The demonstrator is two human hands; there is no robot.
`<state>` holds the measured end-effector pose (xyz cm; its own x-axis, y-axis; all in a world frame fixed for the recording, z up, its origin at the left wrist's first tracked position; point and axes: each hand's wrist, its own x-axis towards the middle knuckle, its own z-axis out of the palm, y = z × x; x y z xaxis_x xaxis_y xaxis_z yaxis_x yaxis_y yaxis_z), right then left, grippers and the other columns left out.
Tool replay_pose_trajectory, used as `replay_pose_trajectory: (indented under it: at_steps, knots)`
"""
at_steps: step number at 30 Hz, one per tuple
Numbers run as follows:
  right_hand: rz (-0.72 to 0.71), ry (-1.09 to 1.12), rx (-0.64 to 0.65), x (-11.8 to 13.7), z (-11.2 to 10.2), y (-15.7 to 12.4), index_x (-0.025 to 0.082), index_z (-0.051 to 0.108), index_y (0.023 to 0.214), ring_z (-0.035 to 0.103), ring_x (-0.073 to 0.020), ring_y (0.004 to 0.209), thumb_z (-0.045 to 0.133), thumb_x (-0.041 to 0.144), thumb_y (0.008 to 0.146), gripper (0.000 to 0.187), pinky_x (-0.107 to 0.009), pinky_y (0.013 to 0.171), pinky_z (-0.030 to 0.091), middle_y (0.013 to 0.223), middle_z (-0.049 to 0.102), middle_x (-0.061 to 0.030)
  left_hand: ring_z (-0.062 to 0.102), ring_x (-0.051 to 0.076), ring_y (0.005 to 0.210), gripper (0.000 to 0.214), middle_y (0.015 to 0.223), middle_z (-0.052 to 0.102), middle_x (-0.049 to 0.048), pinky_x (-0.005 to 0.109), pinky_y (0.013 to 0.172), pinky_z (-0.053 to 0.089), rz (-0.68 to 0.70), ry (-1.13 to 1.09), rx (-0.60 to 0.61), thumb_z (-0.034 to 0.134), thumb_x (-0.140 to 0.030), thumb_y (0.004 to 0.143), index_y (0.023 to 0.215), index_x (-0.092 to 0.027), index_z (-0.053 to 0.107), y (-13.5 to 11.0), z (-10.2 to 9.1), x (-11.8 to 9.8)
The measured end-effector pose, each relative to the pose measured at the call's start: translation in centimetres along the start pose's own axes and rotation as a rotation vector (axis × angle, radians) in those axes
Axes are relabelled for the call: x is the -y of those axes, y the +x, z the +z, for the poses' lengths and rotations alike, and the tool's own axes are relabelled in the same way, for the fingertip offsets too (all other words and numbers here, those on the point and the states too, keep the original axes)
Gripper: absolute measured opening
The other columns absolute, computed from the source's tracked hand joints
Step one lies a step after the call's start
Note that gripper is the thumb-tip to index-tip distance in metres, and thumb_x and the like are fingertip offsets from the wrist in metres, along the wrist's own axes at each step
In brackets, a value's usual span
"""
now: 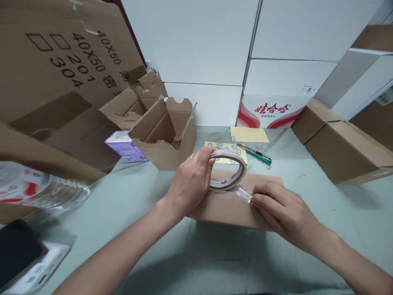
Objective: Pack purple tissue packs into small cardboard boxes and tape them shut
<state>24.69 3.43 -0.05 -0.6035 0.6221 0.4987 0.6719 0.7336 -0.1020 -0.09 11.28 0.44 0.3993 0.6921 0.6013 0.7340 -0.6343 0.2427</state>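
Observation:
A small closed cardboard box (227, 207) lies on the pale green table (215, 262) in front of me. My left hand (190, 182) grips a roll of clear tape (231, 174) held upright on the box top. My right hand (281, 211) pinches the loose end of the tape (244, 193) and presses it against the box's top near its right side. A short strip of tape stretches between the roll and my right fingers.
An open empty carton (162, 137) stands behind the box, with a purple packet (124, 147) beside it. A green utility knife (256, 153) and yellow sheets (248, 134) lie farther back. A closed brown carton (340, 145) sits right. A plastic bottle (46, 190) and phone (18, 250) lie left.

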Motion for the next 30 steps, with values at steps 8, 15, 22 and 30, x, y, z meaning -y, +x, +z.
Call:
replay_pose_trajectory:
  at_steps: [8,15,22,30]
  knots:
    - [-0.050,-0.104,0.223,0.5,-0.9,0.9,0.010,0.066,0.115,0.061,-0.0259,0.082,0.046,0.010,0.096,0.028,-0.039,0.068,0.052,0.096,0.066,-0.0138,0.072,0.023,0.089,0.029,0.105,0.074,0.0100,0.032,0.076,0.055,0.052,0.065,0.005,0.028,-0.028,0.107,0.120,-0.017,0.051,-0.1,-0.2,-0.3]
    - [-0.086,-0.212,0.241,1.5,0.1,0.8,0.001,0.058,0.137,0.061,-0.0408,0.100,0.056,0.078,0.083,0.094,-0.055,0.082,0.053,0.117,0.063,-0.0281,0.072,0.024,0.095,0.029,0.109,0.075,0.0110,0.032,0.082,0.054,0.004,-0.164,-0.023,0.040,-0.030,0.104,0.119,-0.015,0.060,0.1,-0.6,-1.2]
    - [0.000,-0.241,0.249,2.1,1.0,1.7,0.003,0.061,0.135,0.062,-0.0377,0.094,0.064,0.088,0.065,0.110,-0.050,0.081,0.053,0.109,0.064,-0.0237,0.067,0.018,0.070,0.034,0.076,0.069,0.0012,0.024,0.062,0.051,-0.463,-0.883,0.182,0.054,-0.049,0.095,0.104,-0.018,0.061,-1.0,-0.9,-1.4]
    - [-0.025,-0.201,0.227,1.8,0.4,0.7,0.006,0.058,0.138,0.059,-0.0336,0.091,0.072,0.077,0.070,0.099,-0.048,0.079,0.052,0.111,0.061,-0.0218,0.059,0.017,0.066,0.033,0.070,0.058,-0.0036,0.029,0.068,0.046,-0.469,-0.663,0.063,0.051,-0.053,0.097,0.098,-0.021,0.060,0.4,-0.9,-0.3]
